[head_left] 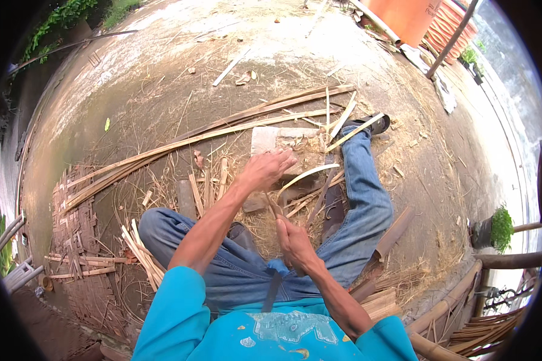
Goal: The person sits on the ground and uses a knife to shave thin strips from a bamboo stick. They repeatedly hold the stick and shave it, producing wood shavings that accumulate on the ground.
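Here, nearest the camera, the right hand (295,240) sits low over the lap, fingers wrapped tight around the near end of a bamboo strip (307,173); a short brown stub shows just above the knuckles, which may be a tool or more of the strip, cannot tell which. Jeans (355,228) and a blue shirt (271,325) fill the foreground.

A little farther out, the left hand (264,170) reaches forward, fingers curled downward over the work; whether they pinch the strip or only press on it is hidden by the hand itself.

The strip's pale free end curves away from the left hand's fingertips to the person's right. Its long axis runs from the right hand up and away, then bends rightward. So the right hand is at the near end, the left hand farther along, the loose end beyond both.

Past the hands, a grey block (265,139) lies on the ground, just beyond the left fingers. Long split bamboo poles (223,129) lie across the dirt behind it, running left to right. To the far left, a woven bamboo mat (72,240) lies flat; an orange container (406,18) stands at the top edge.
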`<state>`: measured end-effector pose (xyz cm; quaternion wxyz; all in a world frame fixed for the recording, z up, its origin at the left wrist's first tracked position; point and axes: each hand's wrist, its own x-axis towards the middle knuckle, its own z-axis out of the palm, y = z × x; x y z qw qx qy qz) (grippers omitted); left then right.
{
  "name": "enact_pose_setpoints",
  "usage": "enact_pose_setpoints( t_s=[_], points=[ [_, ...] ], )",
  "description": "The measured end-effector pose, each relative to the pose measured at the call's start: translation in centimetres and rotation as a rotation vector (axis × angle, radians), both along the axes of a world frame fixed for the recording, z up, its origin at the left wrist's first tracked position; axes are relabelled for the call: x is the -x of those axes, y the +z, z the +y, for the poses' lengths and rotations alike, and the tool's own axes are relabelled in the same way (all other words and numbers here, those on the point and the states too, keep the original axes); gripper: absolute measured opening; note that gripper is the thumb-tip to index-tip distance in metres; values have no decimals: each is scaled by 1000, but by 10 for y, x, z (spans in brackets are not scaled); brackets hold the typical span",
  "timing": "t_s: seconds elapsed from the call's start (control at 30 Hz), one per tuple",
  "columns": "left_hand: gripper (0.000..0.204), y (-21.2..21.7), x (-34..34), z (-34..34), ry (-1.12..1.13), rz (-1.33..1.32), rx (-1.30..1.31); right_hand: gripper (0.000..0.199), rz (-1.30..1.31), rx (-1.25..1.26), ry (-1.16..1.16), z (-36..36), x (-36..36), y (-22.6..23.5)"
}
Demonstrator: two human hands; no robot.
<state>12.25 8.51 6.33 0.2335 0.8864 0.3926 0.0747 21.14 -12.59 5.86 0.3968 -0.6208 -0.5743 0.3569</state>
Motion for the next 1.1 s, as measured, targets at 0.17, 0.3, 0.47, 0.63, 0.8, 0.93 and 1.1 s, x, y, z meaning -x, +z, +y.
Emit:
enact_pose_setpoints(
  t_s=[0.17, 0.3, 0.47, 0.63, 0.8, 0.93, 1.1],
  points=[
    [62, -21, 15, 10, 81, -38, -53, 65, -98, 195, 126, 10, -6, 11],
    [62, -58, 15, 10, 201, -66, 40, 72, -89, 243, 148, 21, -12, -52],
    [81, -27, -5, 7, 306, -1000, 324, 52, -119, 101, 64, 54, -63, -91],
    [45, 15, 21, -53, 405, -853, 152, 46, -173, 429, 191, 100, -49, -27],
    [27, 10, 15, -38, 489, -860, 32, 45, -271, 347, 151, 99, -36, -41],
    [25, 4, 22, -41, 470, -883, -1, 43, -516, 174, 69, 75, -31, -41],
    [27, 4, 17, -45, 515, -893, 94, 35, -347, 162, 68, 63, -26, -49]
  ],
)
